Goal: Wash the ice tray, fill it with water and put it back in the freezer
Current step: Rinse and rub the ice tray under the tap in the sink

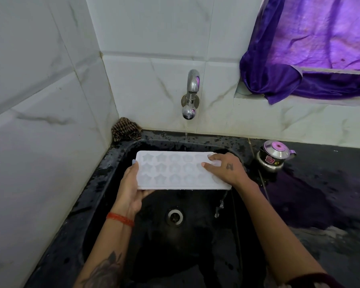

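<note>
Rinsing the ice tray over the black sink — both hands are holding it level under the tap.

Going left to right: the left hand is curling round the tray's left end, thumb on top and fingers underneath; the tray is hovering above the basin, its star and round cups facing up, some seemingly wet; the right hand is pressing its fingers onto the right end, thumb hidden. Water is dribbling off the right corner toward the drain. It looks light, bendy and slick — likely safest supported at both short ends once full.
</note>
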{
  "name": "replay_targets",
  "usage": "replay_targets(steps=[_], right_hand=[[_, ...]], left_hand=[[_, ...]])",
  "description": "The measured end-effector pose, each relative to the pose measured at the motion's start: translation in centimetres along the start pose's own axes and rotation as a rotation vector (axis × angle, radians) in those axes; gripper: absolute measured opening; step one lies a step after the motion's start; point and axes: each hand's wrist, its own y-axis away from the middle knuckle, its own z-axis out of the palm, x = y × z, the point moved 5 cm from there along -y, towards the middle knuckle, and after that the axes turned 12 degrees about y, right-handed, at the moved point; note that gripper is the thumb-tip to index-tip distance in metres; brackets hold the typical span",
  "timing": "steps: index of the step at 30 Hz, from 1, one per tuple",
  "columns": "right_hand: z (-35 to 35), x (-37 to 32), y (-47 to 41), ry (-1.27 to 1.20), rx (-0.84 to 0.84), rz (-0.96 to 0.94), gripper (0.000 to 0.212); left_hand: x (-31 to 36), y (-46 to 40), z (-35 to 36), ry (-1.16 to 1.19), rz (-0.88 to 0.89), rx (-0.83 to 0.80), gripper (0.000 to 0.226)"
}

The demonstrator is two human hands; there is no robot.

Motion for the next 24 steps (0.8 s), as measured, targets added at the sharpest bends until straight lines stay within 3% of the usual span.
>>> replay_targets(steps=[4, 12, 18, 24], right_hand=[[-0.8, 0.1, 0.9, 0.002, 0.005, -0.069, 0.045], [-2.4, 1.8, 2.6, 0.151, 0.017, -0.208, 0.044], [-3.3, 2.3, 3.5, 0.446, 0.016, -0.261, 0.054], [-3.1, 1.6, 3.6, 0.454, -0.03, -0.257, 0.057]], left_hand=[[-0.4, 1.7, 0.1, -0.094, 0.071, 0.039, 0.028], [-1.7, 4.3, 0.0, -0.05, 0.233, 0.206, 0.02], [-2.7, 5.6, -0.3, -0.037, 0.244, 0.255, 0.021], [-2.2, 5.4, -0.6, -0.045, 0.237, 0.245, 0.021]])
